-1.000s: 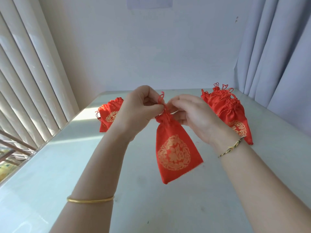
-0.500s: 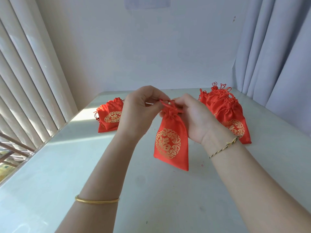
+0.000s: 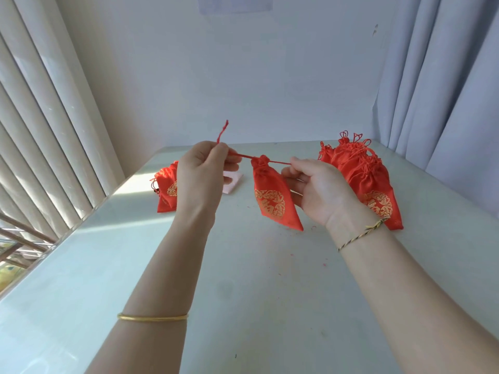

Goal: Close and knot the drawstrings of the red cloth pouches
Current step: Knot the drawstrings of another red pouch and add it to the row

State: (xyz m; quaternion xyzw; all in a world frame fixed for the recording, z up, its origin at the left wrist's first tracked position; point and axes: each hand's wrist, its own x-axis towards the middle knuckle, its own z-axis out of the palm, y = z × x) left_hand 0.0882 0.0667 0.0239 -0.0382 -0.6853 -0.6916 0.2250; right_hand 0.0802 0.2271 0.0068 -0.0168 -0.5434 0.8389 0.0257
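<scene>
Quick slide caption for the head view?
Left hand and right hand pinch the drawstring, stretched taut either side of the cinched red pouch.

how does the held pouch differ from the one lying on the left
Held pouch hangs from its cord, pulled between left hand and right hand; left pouch lies on the table, untouched. Held pouch shows whole; left pouch is half hidden. Both red, gold print.

The left hand (image 3: 201, 174) and right hand (image 3: 318, 190), previously bunched together at the neck of the red cloth pouch with gold emblem (image 3: 272, 198), have drawn apart at frame centre. The thin red drawstring (image 3: 243, 155) now runs taut between them, one loose end standing above the left hand. A pale pink flat piece (image 3: 233, 183) is now exposed beside the left hand
</scene>
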